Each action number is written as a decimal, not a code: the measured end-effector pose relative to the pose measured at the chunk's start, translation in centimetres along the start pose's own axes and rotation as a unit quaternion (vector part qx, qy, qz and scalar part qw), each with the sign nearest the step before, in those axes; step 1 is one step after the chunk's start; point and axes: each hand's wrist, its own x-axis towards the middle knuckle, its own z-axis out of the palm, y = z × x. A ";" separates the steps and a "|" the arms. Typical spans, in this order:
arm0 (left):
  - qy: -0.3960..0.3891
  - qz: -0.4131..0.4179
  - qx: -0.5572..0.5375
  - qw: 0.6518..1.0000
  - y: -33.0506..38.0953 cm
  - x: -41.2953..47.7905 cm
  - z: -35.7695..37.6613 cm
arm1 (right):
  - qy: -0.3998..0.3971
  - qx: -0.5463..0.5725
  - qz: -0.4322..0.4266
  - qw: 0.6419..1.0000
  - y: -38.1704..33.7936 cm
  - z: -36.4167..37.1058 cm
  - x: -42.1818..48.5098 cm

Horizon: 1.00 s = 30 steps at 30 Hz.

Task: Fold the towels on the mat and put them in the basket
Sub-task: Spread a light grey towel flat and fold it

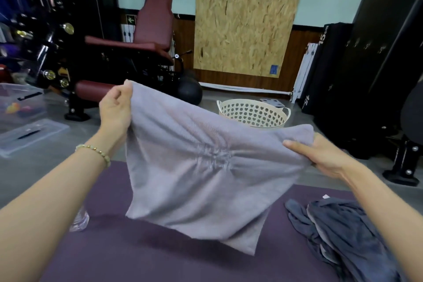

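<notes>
1. Far left, on the floor and well apart from the mat: clear plastic tubs, no part of the job.
2. Raised high at the top left corner of the cloth: left hand, fingers curled and clamped on the edge, likely so that the rest hangs free and sheds its creases.
3. Held in the air between both hands, above the purple mat and not touching it: lilac towel. Tilted, left corner higher than right. Puckered in the middle (pulled taut from both sides, it seems), with the lower edge loose. Apparently two layers at the lower right corner, so probably mid-fold and not yet ready to stow.
4. Beyond the towel, on the floor past the mat's far edge: cream basket with heart-shaped holes. Partly hidden by the towel's upper edge, contents impossible to tell. Placed straight ahead, probably for an easy forward drop.
5. Lower, at the top right corner: right hand, thumb on the near face and fingers behind, clamped on the cloth.
6. Crumpled on the mat at the right, beside the right forearm: dark grey towels, unfolded and awaiting their turn.
</notes>
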 end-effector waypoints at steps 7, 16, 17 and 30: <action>0.019 0.050 -0.021 0.998 3.2 1.0 -1.9 | -0.106 -0.085 0.048 0.989 -4.5 -1.2 -0.9; -0.018 0.041 -0.025 0.999 4.2 1.3 -3.2 | -0.047 -0.021 0.024 0.998 -8.8 -1.0 -2.3; -0.037 0.052 -0.008 0.998 3.9 1.2 -3.5 | -0.042 -0.031 0.026 0.998 -9.0 -1.2 -2.3; -0.191 0.000 0.034 0.981 2.2 1.6 -2.8 | -0.067 -0.056 0.128 0.988 -7.9 -4.4 -1.4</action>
